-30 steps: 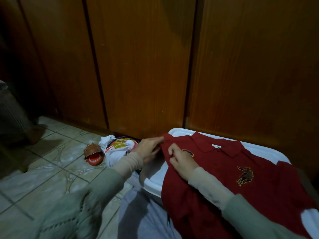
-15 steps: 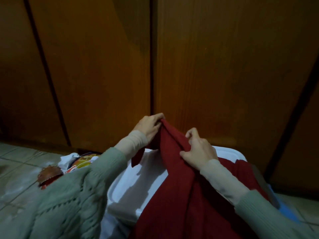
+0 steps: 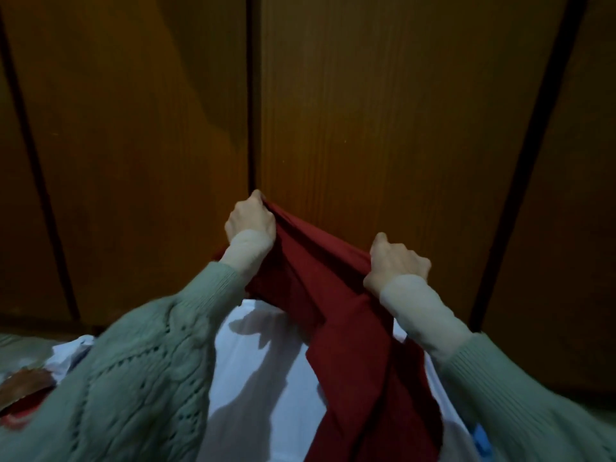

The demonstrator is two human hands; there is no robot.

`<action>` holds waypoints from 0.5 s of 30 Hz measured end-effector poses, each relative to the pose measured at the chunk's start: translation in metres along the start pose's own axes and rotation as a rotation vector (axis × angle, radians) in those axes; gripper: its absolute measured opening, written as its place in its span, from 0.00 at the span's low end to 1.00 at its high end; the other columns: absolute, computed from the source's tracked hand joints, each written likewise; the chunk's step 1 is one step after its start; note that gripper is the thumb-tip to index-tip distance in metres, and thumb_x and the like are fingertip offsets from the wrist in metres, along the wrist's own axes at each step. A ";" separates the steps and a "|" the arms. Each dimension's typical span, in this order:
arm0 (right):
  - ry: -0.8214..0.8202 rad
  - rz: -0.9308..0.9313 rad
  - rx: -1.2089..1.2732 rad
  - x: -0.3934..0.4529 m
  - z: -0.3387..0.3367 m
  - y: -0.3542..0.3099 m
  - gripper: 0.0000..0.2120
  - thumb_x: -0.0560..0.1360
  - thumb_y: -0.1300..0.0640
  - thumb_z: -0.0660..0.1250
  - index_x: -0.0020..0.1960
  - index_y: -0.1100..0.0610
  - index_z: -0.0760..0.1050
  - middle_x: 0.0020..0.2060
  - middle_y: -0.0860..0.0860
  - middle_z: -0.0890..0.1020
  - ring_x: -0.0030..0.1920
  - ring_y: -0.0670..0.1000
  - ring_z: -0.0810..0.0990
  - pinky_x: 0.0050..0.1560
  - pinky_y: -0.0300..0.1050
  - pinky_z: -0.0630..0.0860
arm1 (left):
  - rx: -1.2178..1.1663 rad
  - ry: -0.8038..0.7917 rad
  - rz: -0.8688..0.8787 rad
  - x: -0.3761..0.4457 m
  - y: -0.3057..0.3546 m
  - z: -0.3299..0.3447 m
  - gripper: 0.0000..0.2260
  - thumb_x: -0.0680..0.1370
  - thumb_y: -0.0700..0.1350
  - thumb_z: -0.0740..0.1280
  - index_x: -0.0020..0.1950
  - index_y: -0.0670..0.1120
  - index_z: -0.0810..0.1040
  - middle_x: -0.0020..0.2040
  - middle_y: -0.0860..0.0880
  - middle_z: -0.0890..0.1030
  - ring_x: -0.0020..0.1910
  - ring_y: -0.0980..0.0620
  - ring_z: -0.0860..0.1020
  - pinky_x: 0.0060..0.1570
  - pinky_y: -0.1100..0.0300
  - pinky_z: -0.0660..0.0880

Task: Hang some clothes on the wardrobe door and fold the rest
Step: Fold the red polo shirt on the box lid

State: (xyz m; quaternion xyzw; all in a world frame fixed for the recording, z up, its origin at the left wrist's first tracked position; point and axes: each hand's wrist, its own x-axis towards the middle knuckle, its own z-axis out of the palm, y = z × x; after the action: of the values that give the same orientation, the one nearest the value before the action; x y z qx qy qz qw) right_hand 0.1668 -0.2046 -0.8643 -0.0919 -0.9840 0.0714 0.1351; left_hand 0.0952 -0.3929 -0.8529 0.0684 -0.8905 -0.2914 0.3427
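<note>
A dark red polo shirt [image 3: 346, 331] hangs lifted in front of the brown wooden wardrobe doors [image 3: 383, 111]. My left hand [image 3: 250, 219] grips its upper edge at the higher end, close to the seam between two doors. My right hand [image 3: 395, 260] grips the same edge further right and a little lower. The cloth stretches between both fists and drapes down over a white plastic lid [image 3: 266, 378] below. The shirt's collar and emblem are hidden in the folds.
At the lower left, past my green sleeve, lie a white bag [image 3: 71, 353] and a brown-and-red toy [image 3: 23, 391] on the tiled floor. A blue bit [image 3: 480, 440] shows by the lid's right side.
Both hands have lifted the red shirt off the white lid and moved apart, pulling its edge taut. The view has tilted upward toward the wardrobe doors.
</note>
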 end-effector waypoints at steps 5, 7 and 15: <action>0.117 0.071 -0.066 0.009 -0.034 0.018 0.21 0.75 0.56 0.66 0.65 0.56 0.64 0.54 0.53 0.78 0.57 0.57 0.78 0.64 0.56 0.67 | -0.164 0.220 -0.182 0.016 0.030 -0.016 0.11 0.82 0.39 0.53 0.58 0.43 0.72 0.50 0.41 0.79 0.50 0.41 0.79 0.50 0.48 0.76; 0.181 0.082 -0.035 0.012 -0.044 0.030 0.20 0.74 0.57 0.67 0.63 0.56 0.66 0.52 0.53 0.79 0.55 0.57 0.78 0.63 0.55 0.68 | -0.274 0.278 -0.267 0.027 0.038 -0.027 0.11 0.82 0.39 0.53 0.59 0.43 0.72 0.51 0.41 0.79 0.52 0.41 0.78 0.52 0.46 0.76; 0.488 0.115 0.334 0.025 -0.063 0.065 0.11 0.76 0.60 0.65 0.57 0.54 0.70 0.47 0.53 0.78 0.53 0.57 0.79 0.52 0.52 0.74 | -0.427 0.337 -0.154 0.041 0.068 -0.059 0.11 0.80 0.48 0.58 0.53 0.46 0.79 0.49 0.46 0.80 0.51 0.44 0.78 0.48 0.54 0.70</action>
State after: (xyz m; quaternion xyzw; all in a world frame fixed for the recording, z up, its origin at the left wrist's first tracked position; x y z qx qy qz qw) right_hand 0.1716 -0.1288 -0.8093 -0.1385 -0.8902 0.2156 0.3767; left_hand 0.1080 -0.3785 -0.7559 0.1096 -0.7316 -0.4820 0.4695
